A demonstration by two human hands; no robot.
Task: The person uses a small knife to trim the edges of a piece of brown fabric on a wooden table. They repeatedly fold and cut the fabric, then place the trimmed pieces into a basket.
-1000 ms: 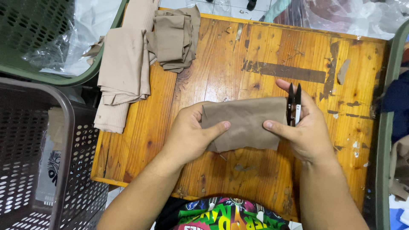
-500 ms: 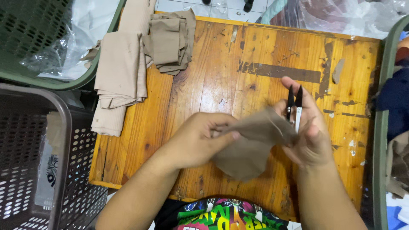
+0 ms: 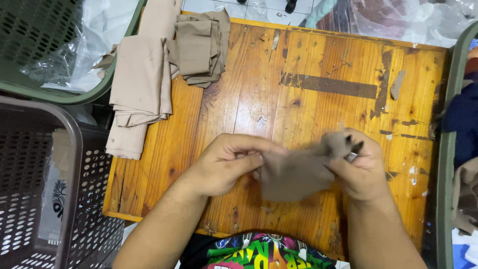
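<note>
A dark perforated basket (image 3: 35, 199) stood at far left, a green basket (image 3: 64, 55) above it holding clear plastic. Over the wooden counter (image 3: 308, 65), the left hand (image 3: 224, 164) pinched a brown cloth piece (image 3: 294, 174); the right hand (image 3: 361, 167) gripped its other edge together with dark snips (image 3: 354, 151).

The brown cloth piece (image 3: 294, 174) looks soft and matt. The wooden table (image 3: 318, 65) is glossy, scuffed. The basket (image 3: 30, 164) is perforated plastic
</note>
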